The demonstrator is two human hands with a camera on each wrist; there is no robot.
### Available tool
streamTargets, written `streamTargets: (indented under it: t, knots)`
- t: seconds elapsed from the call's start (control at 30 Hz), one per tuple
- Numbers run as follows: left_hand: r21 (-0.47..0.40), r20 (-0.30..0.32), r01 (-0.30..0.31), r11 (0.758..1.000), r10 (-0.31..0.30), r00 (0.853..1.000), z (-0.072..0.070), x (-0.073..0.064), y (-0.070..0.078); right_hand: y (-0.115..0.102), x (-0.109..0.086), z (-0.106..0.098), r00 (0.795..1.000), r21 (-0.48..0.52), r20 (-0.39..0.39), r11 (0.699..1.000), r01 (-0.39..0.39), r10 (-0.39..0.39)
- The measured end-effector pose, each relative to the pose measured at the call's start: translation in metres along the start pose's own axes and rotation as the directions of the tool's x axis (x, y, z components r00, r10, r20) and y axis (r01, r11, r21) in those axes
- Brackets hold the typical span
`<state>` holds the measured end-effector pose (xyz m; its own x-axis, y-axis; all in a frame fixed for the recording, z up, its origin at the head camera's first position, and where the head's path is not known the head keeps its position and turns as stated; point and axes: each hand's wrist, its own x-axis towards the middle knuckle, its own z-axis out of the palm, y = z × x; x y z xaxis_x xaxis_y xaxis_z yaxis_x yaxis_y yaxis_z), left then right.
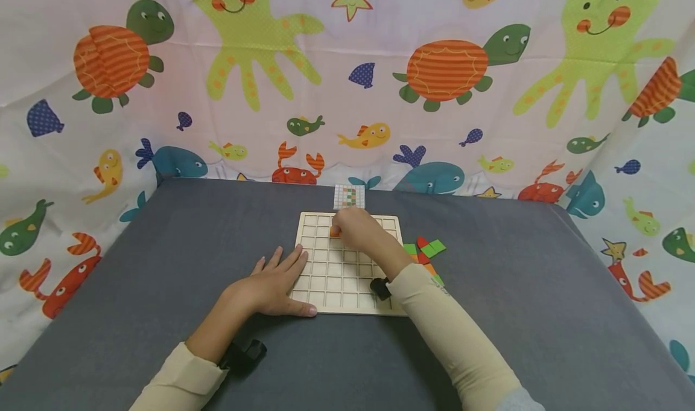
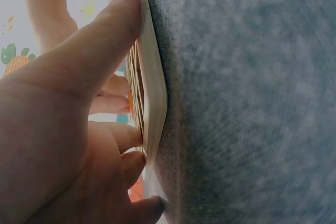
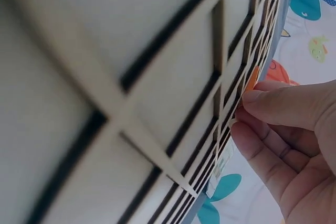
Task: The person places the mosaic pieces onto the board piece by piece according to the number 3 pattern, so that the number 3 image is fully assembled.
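Observation:
A pale wooden grid board (image 1: 332, 272) lies on the grey table. My left hand (image 1: 270, 289) rests spread at its near left corner, fingers along the left side and thumb at the front edge. In the left wrist view the thumb (image 2: 113, 30) lies against the board's rim. Over the far rows of the grid, my right hand (image 1: 355, 227) pinches an orange tile (image 3: 252, 80) between thumb and fingers. The tile sits low at the grid bars, partly covered by the fingertips.
Loose green tiles (image 1: 433, 248), red ones (image 1: 422, 242) and orange ones lie beside the board's right edge, partly behind my right sleeve (image 1: 450, 326). A small card (image 1: 349, 195) with a coloured grid pattern lies behind the board. A sea-animal cloth (image 1: 326, 103) hangs around the table.

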<state>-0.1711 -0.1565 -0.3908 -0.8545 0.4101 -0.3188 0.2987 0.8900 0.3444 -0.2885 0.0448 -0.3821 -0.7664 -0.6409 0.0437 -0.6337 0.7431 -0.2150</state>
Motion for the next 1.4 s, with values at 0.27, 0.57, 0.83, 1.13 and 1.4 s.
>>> streamTargets:
  t: [0.27,0.57,0.83,1.13,1.4]
  knots:
    - [-0.003,0.002,-0.001,1.0,0.001,1.0,-0.001,0.0,0.001,-0.004,-0.003,-0.001,1.0,-0.023,0.009,1.0,0.011,-0.011]
    - [-0.007,0.007,-0.001,1.0,0.001,1.0,-0.002,-0.001,-0.001,-0.022,-0.021,-0.01,0.978,0.027,0.189,0.995,-0.099,0.092]
    - [0.0,0.004,-0.004,1.0,0.004,1.0,0.0,0.0,0.0,-0.015,-0.029,-0.004,0.986,0.037,0.152,0.997,-0.071,0.065]
    - [-0.002,0.002,-0.002,1.0,0.002,1.0,0.002,0.001,0.0,0.017,-0.05,-0.021,0.984,0.185,0.141,0.973,-0.136,0.111]
    - [-0.032,0.003,-0.017,0.999,0.017,1.0,0.002,-0.001,-0.002,0.061,-0.075,-0.039,0.956,0.18,0.114,0.941,-0.288,0.271]
